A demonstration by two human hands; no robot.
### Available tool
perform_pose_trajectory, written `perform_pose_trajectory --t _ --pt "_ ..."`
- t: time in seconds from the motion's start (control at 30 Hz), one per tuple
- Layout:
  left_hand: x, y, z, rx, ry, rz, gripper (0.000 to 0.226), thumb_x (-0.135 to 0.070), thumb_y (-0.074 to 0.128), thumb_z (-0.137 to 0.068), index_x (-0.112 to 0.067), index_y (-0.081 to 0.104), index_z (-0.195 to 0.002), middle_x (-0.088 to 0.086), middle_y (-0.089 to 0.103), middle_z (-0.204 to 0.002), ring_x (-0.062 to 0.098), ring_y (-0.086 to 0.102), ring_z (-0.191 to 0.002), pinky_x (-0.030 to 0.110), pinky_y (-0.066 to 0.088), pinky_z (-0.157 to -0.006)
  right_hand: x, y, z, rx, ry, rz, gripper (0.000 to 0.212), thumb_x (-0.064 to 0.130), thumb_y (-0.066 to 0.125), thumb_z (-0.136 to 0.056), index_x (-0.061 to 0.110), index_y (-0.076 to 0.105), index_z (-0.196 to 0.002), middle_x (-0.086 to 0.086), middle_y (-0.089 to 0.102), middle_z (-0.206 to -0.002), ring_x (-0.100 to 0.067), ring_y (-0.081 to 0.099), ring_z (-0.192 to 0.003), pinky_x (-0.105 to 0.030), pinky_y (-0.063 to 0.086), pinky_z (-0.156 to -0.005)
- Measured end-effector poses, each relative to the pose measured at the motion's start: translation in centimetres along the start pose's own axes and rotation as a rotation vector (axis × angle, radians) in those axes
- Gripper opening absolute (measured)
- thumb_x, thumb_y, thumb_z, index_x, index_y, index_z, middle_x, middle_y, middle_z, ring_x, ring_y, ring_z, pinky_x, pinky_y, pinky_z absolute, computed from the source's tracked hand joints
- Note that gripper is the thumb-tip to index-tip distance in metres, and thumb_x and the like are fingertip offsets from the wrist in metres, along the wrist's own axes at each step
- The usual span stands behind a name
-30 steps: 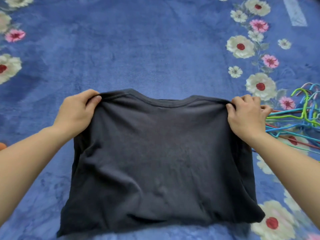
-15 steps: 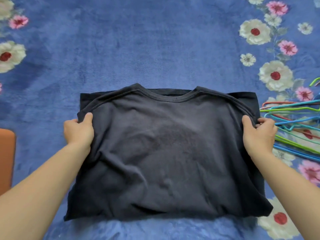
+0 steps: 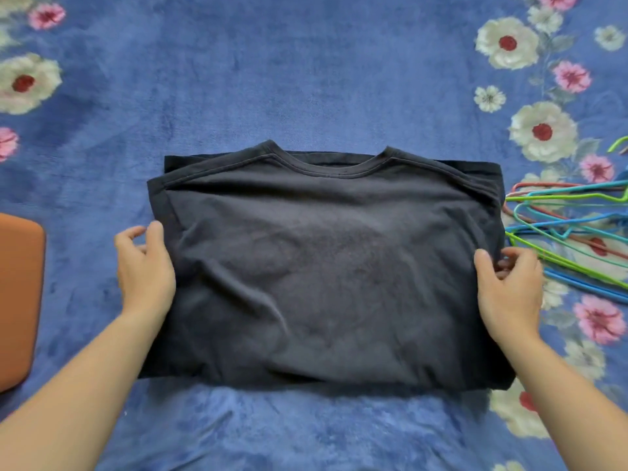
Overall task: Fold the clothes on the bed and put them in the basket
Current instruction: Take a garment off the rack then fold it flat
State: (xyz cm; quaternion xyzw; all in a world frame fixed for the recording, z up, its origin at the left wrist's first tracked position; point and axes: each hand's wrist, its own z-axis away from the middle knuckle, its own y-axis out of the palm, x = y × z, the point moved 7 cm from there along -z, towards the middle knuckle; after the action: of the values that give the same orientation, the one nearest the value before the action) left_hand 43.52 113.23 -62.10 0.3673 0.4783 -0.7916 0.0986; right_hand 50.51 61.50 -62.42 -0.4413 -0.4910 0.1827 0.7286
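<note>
I found the dark T-shirt [image 3: 323, 273] lying folded and flat on the bed cover [image 3: 306, 79], spanning between both hands. The left hand [image 3: 144, 266] lay loose, its thumb touching the near side edge and gripping nothing. The right hand [image 3: 509, 287] pinched the opposite edge. I judged that the next fold needed matching grips and level edges, clear of the hangers [image 3: 560, 226] just beyond the right hand.

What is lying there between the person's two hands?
In the head view, a folded dark shirt fills the whole stretch between the left hand and the right hand. Each hand touches one side edge.
</note>
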Motion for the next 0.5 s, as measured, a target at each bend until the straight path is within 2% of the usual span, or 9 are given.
perform_pose_trajectory --t 0.03,0.13,0.23,0.27,0.33,0.4,0.47,0.5 --pt "1.7 -0.8 1.5 -0.007 -0.021 0.010 0.041 -0.044 0.045 -0.097 -0.011 0.048 -0.120 -0.007 0.052 -0.083 0.024 0.051 -0.100 0.038 0.036 -0.090 -1.2 -0.3 2.0 0.013 0.018 -0.003 0.042 0.046 0.059 -0.087 0.008 0.054 -0.102 -0.017 0.055 -0.105 -0.027 0.047 -0.101 -0.038 0.036 -0.090" --pt "6.2 -3.3 6.3 -0.017 -0.100 0.024 0.031 -0.041 0.052 -0.097 -0.010 0.049 -0.102 0.004 0.053 -0.093 0.026 0.050 -0.093 0.038 0.035 -0.083 -5.4 -1.2 6.2 0.118 0.160 -0.001 0.061 0.073 0.052 -0.068 0.014 0.057 -0.084 -0.011 0.054 -0.101 -0.027 0.045 -0.107 -0.041 0.035 -0.094" --pt "8.4 -4.1 9.6 0.112 -0.078 -0.018 0.043 -0.042 0.056 -0.095 -0.003 0.047 -0.080 0.009 0.047 -0.076 0.025 0.045 -0.074 0.035 0.032 -0.063 -9.0 -1.3 8.0 0.287 0.335 -0.053 0.077 0.087 0.062 -0.055 0.013 0.067 -0.076 -0.017 0.060 -0.103 -0.027 0.054 -0.103 -0.036 0.040 -0.085" --pt "9.0 -3.9 9.9 0.169 -0.086 -0.045 0.051 -0.045 0.056 -0.094 -0.001 0.043 -0.072 0.011 0.042 -0.071 0.023 0.040 -0.069 0.035 0.029 -0.059 -9.1 -1.5 8.2 0.334 0.356 -0.095 0.074 0.083 0.068 -0.057 0.011 0.070 -0.077 -0.019 0.062 -0.102 -0.026 0.058 -0.098 -0.037 0.043 -0.082" --pt "9.6 -4.1 9.9 0.232 -0.123 -0.030 0.060 -0.054 0.060 -0.089 -0.007 0.034 -0.061 0.010 0.032 -0.064 0.021 0.034 -0.062 0.035 0.031 -0.058 -7.6 -1.9 8.6 0.446 0.381 -0.192 0.051 0.058 0.078 -0.070 0.008 0.073 -0.079 -0.021 0.069 -0.096 -0.022 0.062 -0.082 -0.040 0.047 -0.076" --pt "9.9 -4.7 9.6 0.238 -0.165 0.024 0.059 -0.055 0.063 -0.087 -0.014 0.030 -0.058 0.008 0.026 -0.064 0.018 0.032 -0.058 0.025 0.040 -0.056 -6.9 -2.3 9.0 0.531 0.457 -0.283 0.024 0.033 0.079 -0.078 0.010 0.073 -0.084 -0.009 0.074 -0.087 -0.017 0.062 -0.068 -0.031 0.049 -0.065" --pt "10.4 -6.0 9.0 0.182 -0.185 0.068 0.052 -0.051 0.062 -0.090 -0.010 0.044 -0.063 0.009 0.031 -0.068 0.018 0.036 -0.061 0.015 0.044 -0.047 -6.5 -3.2 9.1 0.600 0.514 -0.347 0.018 0.024 0.075 -0.083 0.008 0.070 -0.091 -0.001 0.068 -0.075 -0.008 0.059 -0.052 -0.019 0.042 -0.048" --pt "10.5 -6.6 8.8 0.161 -0.182 0.096 0.051 -0.051 0.061 -0.090 -0.006 0.050 -0.067 0.010 0.034 -0.071 0.020 0.036 -0.064 0.016 0.046 -0.048 -6.6 -3.7 9.1 0.625 0.513 -0.355 0.019 0.023 0.073 -0.084 0.007 0.069 -0.094 0.000 0.065 -0.072 -0.008 0.056 -0.050 -0.019 0.038 -0.046"
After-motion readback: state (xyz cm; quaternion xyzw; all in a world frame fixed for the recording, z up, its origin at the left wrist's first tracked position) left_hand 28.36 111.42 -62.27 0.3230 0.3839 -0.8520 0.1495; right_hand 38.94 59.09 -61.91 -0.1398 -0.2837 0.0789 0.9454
